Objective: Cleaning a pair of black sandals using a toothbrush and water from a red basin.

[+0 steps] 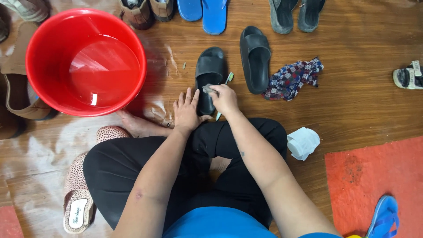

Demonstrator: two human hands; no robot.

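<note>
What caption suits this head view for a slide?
Left hand steadies a black rubber slide sandal; right hand rubs it beside a round red plastic bucket.

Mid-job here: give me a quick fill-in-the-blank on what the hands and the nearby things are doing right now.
1. The left hand rests flat beside the black ____ that lies nearest the knees.
2. The right hand presses a small grey pad onto that slipper, and a ____ lies on the floor just beside it.
3. The bucket is ____ in colour.
4. A roll of white ____ sits right of the knee.

Missing words: slipper; toothbrush; red; tissue
</note>
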